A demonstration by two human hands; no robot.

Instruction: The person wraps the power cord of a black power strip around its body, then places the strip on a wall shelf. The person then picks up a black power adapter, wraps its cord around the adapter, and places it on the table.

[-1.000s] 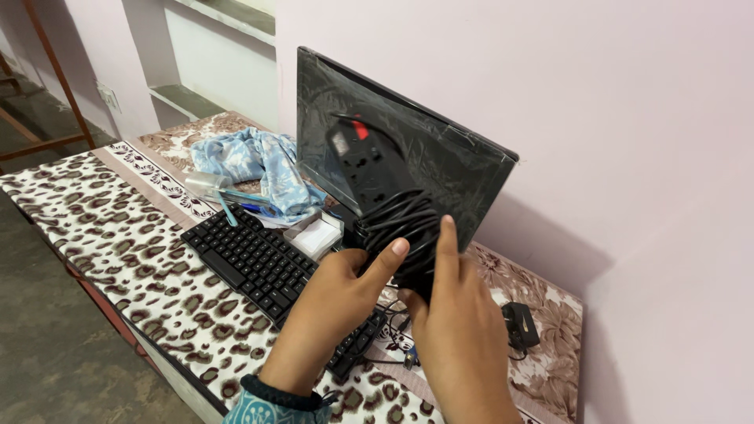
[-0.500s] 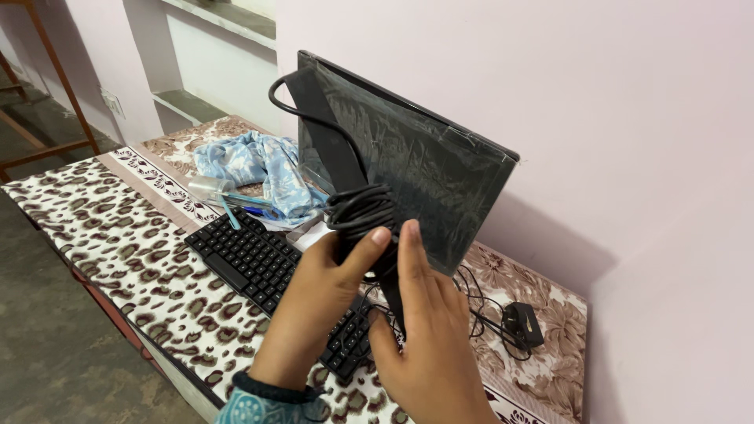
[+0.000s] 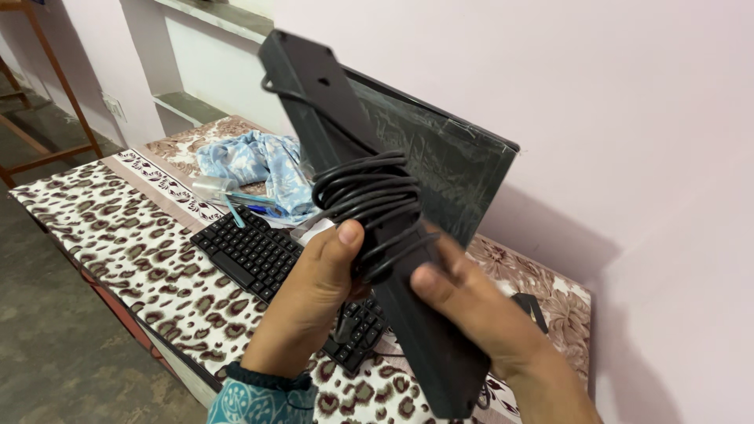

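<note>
While both hands hold it up over the table (image 3: 118,235), the long black power strip (image 3: 369,228) tilts across the middle of the view, its cord (image 3: 365,196) coiled around it. The left hand (image 3: 318,286) closes its grip by the coil; the right hand (image 3: 471,310) clasps the lower body. Behind them a wrapped monitor (image 3: 448,169), black keyboard (image 3: 251,251) and blue cloth (image 3: 255,161) are partly hidden; the strip's lower end is cut off.

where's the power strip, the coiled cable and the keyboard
power strip (image 3: 314,94), head view, on its upper back face
coiled cable (image 3: 369,196), head view, on the wound loops
keyboard (image 3: 247,251), head view, on the keys
</note>
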